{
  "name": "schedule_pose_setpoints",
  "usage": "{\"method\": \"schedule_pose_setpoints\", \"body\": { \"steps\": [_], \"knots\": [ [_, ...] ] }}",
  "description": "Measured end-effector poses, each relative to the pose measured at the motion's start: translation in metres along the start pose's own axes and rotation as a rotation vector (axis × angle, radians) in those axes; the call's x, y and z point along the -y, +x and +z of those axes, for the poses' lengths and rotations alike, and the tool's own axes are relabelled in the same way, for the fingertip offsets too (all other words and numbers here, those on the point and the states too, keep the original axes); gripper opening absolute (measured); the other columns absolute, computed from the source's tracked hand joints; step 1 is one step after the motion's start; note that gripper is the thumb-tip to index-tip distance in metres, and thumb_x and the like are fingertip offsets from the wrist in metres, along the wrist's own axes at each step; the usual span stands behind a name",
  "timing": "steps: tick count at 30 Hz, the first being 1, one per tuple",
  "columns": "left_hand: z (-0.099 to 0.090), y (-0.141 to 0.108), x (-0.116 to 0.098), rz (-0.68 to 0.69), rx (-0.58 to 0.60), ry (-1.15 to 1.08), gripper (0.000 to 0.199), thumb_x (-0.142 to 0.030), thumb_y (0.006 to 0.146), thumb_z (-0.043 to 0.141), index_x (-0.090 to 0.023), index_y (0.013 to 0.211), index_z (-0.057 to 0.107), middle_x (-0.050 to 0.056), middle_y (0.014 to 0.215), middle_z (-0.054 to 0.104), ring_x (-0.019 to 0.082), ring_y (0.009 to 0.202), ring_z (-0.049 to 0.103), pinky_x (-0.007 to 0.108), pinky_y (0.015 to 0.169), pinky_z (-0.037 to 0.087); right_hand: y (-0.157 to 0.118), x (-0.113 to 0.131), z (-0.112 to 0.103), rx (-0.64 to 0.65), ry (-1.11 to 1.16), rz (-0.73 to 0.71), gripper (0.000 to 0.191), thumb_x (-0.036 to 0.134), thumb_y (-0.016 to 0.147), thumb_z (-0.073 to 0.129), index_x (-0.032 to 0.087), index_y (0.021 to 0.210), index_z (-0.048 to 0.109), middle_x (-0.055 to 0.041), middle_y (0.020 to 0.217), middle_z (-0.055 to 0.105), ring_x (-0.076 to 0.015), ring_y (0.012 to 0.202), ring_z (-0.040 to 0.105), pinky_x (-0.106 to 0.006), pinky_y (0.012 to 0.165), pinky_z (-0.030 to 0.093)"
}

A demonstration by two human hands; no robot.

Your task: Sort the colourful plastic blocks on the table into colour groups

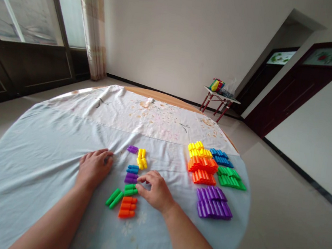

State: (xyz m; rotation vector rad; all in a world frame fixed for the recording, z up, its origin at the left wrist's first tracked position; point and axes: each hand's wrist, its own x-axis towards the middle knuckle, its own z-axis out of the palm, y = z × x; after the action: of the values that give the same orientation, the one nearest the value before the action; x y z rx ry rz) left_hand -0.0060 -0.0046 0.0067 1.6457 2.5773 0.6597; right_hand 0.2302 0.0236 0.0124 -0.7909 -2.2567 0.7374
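My right hand (157,190) is over the middle of the table, thumb and index finger curved and slightly apart. Its fingertips are at the right ends of some purple tube-shaped plastic pieces (131,178) and green pieces (130,189); whether they touch cannot be made out. My left hand (95,166) rests on the cloth to the left, holding nothing. Between and around the hands lie blue pieces (132,169), yellow pieces (142,159), a small purple group (132,149), two slanted green pieces (114,198) and orange pieces (127,207).
Sorted stacks stand on the table's right: yellow (197,149), orange (202,170), blue (222,157), green (231,178) and purple (214,203). A wrinkled tablecloth (41,165) covers the round table. Farther back, a small side table (221,96) holds a colourful bag (217,84).
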Motion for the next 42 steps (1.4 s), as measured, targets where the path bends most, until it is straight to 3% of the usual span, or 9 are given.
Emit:
{"method": "schedule_pose_setpoints", "body": {
  "steps": [7, 13, 18, 23, 29, 32, 38, 42],
  "knots": [
    [-0.002, -0.001, -0.001, 0.007, 0.0, -0.005, 0.039, -0.04, 0.081, 0.034, -0.026, 0.104, 0.063, 0.003, 0.123, 0.058, 0.027, 0.112, 0.048, 0.044, 0.099, 0.031, 0.001, -0.001, 0.003, 0.009, -0.035, -0.09, 0.033, 0.028, 0.08, 0.063, 0.021, 0.112, 0.06, -0.0051, 0.107, 0.064, -0.0176, 0.102, 0.053, -0.034, 0.094, 0.039],
    [-0.002, 0.0, 0.0, 0.01, 0.024, 0.012, 0.041, -0.041, 0.082, 0.033, -0.027, 0.107, 0.062, 0.003, 0.126, 0.056, 0.027, 0.114, 0.047, 0.044, 0.101, 0.03, 0.007, 0.001, 0.009, 0.011, -0.067, -0.022, 0.025, 0.028, 0.082, 0.061, 0.022, 0.106, 0.064, -0.0045, 0.098, 0.066, -0.0192, 0.096, 0.055, -0.035, 0.09, 0.041],
    [0.001, 0.006, 0.004, 0.016, 0.045, 0.026, 0.044, -0.043, 0.083, 0.031, -0.024, 0.108, 0.061, 0.006, 0.126, 0.056, 0.031, 0.115, 0.046, 0.048, 0.099, 0.032, 0.01, -0.002, 0.014, -0.027, -0.009, 0.055, 0.031, 0.021, 0.076, 0.066, 0.02, 0.107, 0.064, -0.0045, 0.092, 0.063, -0.0181, 0.091, 0.058, -0.031, 0.087, 0.046],
    [0.007, 0.014, 0.011, 0.023, 0.054, 0.061, 0.044, -0.045, 0.083, 0.031, -0.025, 0.109, 0.061, 0.005, 0.127, 0.055, 0.031, 0.113, 0.048, 0.049, 0.096, 0.035, 0.008, -0.01, -0.014, -0.083, 0.119, 0.118, 0.031, 0.013, 0.081, 0.055, 0.021, 0.11, 0.062, -0.003, 0.095, 0.058, -0.0125, 0.087, 0.058, -0.023, 0.08, 0.049],
    [0.003, 0.01, 0.007, 0.033, 0.071, 0.057, 0.047, -0.045, 0.084, 0.027, -0.025, 0.11, 0.06, 0.005, 0.128, 0.054, 0.031, 0.115, 0.047, 0.048, 0.098, 0.033, -0.005, -0.038, -0.053, -0.024, 0.056, 0.155, 0.032, 0.005, 0.081, 0.048, 0.022, 0.099, 0.068, -0.003, 0.093, 0.059, -0.0136, 0.091, 0.058, -0.028, 0.087, 0.047],
    [0.0, 0.008, 0.005, 0.033, 0.055, 0.044, 0.047, -0.044, 0.083, 0.028, -0.023, 0.109, 0.061, 0.008, 0.128, 0.055, 0.033, 0.114, 0.047, 0.05, 0.096, 0.034, -0.008, -0.051, -0.054, -0.015, 0.014, 0.159, 0.034, 0.004, 0.081, 0.045, 0.021, 0.098, 0.068, -0.0044, 0.094, 0.061, -0.0145, 0.093, 0.058, -0.029, 0.088, 0.047],
    [0.002, 0.009, 0.006, 0.042, 0.046, 0.037, 0.047, -0.044, 0.083, 0.027, -0.024, 0.108, 0.062, 0.008, 0.127, 0.055, 0.033, 0.114, 0.047, 0.051, 0.097, 0.034, -0.009, -0.039, -0.049, -0.219, -0.174, 0.223, 0.023, 0.023, 0.081, 0.058, 0.018, 0.103, 0.065, -0.0061, 0.085, 0.062, -0.0168, 0.079, 0.059, -0.03, 0.078, 0.049],
    [0.002, 0.01, 0.007, 0.029, 0.057, 0.057, 0.045, -0.045, 0.083, 0.029, -0.026, 0.109, 0.061, 0.006, 0.128, 0.054, 0.031, 0.115, 0.047, 0.049, 0.097, 0.033, -0.013, -0.027, -0.049, -0.127, -0.224, 0.24, 0.037, 0.031, 0.07, 0.072, 0.021, 0.104, 0.064, -0.0053, 0.089, 0.062, -0.019, 0.086, 0.059, -0.031, 0.081, 0.048]
  ]
}}
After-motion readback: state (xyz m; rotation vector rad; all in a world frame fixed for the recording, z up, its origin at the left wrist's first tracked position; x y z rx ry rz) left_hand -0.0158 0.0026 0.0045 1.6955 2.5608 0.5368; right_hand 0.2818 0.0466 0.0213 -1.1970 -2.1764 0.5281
